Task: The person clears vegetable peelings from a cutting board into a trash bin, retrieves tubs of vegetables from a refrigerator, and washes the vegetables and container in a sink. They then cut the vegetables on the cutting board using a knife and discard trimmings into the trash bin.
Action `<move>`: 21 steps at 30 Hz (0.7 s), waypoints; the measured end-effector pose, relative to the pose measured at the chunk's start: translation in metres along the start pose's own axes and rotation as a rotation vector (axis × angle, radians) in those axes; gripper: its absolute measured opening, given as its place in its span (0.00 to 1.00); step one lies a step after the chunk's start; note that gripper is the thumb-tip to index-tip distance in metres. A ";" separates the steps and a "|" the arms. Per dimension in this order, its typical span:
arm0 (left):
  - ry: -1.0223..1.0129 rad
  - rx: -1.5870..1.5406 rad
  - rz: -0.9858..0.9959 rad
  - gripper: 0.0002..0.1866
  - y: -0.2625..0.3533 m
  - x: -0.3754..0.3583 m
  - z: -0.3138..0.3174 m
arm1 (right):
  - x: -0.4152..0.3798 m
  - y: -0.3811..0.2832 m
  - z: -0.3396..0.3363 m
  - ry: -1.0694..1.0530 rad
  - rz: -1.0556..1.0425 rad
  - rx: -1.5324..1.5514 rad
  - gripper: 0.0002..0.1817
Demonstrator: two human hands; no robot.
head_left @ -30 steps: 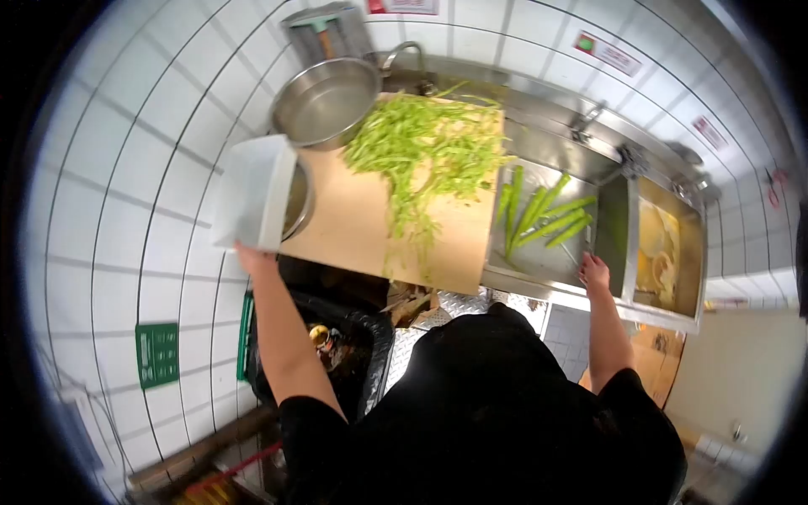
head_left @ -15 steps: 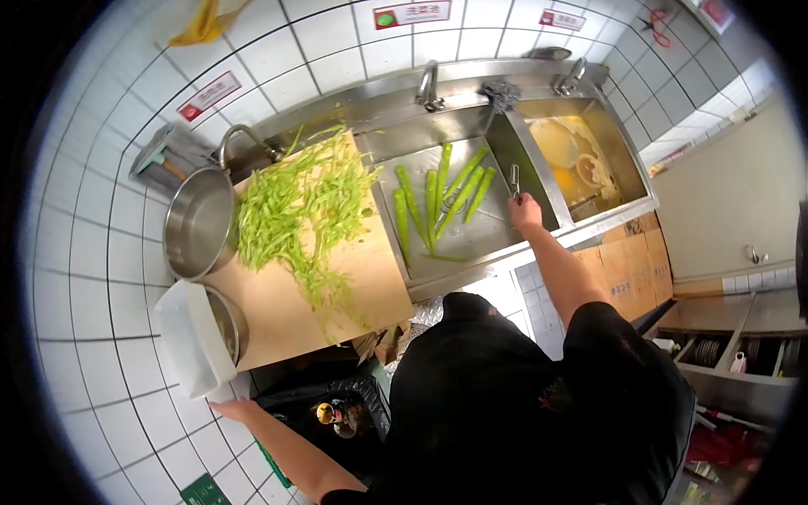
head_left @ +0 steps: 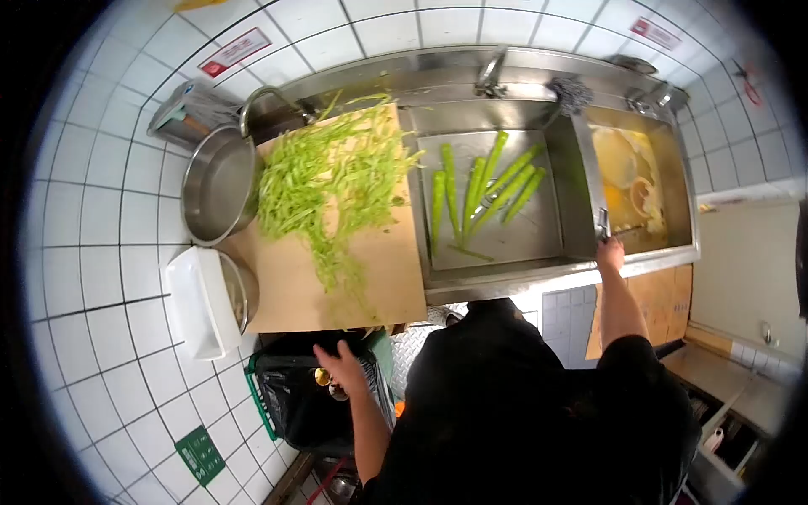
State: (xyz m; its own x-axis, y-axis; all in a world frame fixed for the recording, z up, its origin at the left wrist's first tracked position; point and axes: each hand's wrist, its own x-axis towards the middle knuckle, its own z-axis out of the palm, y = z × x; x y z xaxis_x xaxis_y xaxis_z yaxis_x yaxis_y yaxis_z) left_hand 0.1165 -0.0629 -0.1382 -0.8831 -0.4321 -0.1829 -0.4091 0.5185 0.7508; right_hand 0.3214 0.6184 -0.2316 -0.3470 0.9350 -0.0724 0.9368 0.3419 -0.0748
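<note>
While the left hand (head_left: 343, 370) hangs empty, fingers spread, just off the near edge of the board (head_left: 383, 290), the right hand (head_left: 612, 252) grips an apparent peeler (head_left: 603, 222) well right of the board, fingers best kept behind its head; green stalks (head_left: 475, 187) lie just right of the board.

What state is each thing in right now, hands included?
Left hand: open, empty
Right hand: closed on the metal tool
Metal tool: held
Green stalks: long pieces, loose in the left basin
Green shreds: heaped, spread over the board
Board: partly covered
Metal pot: uncovered
White tub: uncovered
Bin: open, black-lined
Right basin: holds yellowish liquid
</note>
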 end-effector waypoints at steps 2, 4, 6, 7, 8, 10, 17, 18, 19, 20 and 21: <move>-0.027 0.012 0.110 0.39 0.013 0.001 0.019 | 0.004 0.003 0.002 -0.047 0.024 0.002 0.17; -0.032 0.053 0.193 0.39 0.042 0.004 0.033 | 0.000 -0.011 -0.015 -0.077 0.021 -0.054 0.20; -0.028 0.139 0.193 0.40 0.062 0.010 0.040 | -0.004 -0.026 -0.026 0.049 -0.025 -0.140 0.24; -0.025 0.157 0.206 0.40 0.072 0.015 0.042 | -0.010 -0.045 -0.035 0.190 -0.081 -0.178 0.27; -0.021 0.176 0.218 0.40 0.081 0.023 0.044 | -0.010 -0.062 -0.043 0.226 -0.196 -0.070 0.29; 0.002 0.214 0.280 0.40 0.088 0.042 0.049 | -0.016 -0.109 -0.050 0.198 -0.423 0.108 0.29; -0.017 0.332 0.250 0.46 0.138 0.129 0.068 | -0.078 -0.366 -0.049 -0.301 -1.223 0.359 0.32; -0.048 0.444 0.269 0.47 0.134 0.129 0.070 | -0.083 -0.400 -0.061 -0.311 -1.323 0.260 0.36; -0.079 0.557 0.288 0.49 0.132 0.129 0.070 | -0.084 -0.428 -0.061 -0.276 -1.387 0.226 0.41; -0.142 0.620 0.218 0.51 0.136 0.119 0.069 | -0.082 -0.453 -0.058 -0.240 -1.452 0.195 0.47; -0.204 0.683 0.149 0.53 0.147 0.097 0.067 | -0.077 -0.477 -0.053 -0.214 -1.516 0.186 0.52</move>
State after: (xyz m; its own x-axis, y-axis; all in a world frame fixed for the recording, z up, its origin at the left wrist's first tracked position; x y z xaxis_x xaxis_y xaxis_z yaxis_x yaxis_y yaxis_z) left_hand -0.0447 0.0203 -0.0879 -0.9385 -0.2095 -0.2743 -0.2746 0.9346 0.2259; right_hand -0.0964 0.3882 -0.1372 -0.9516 -0.3036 0.0486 -0.3025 0.8960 -0.3250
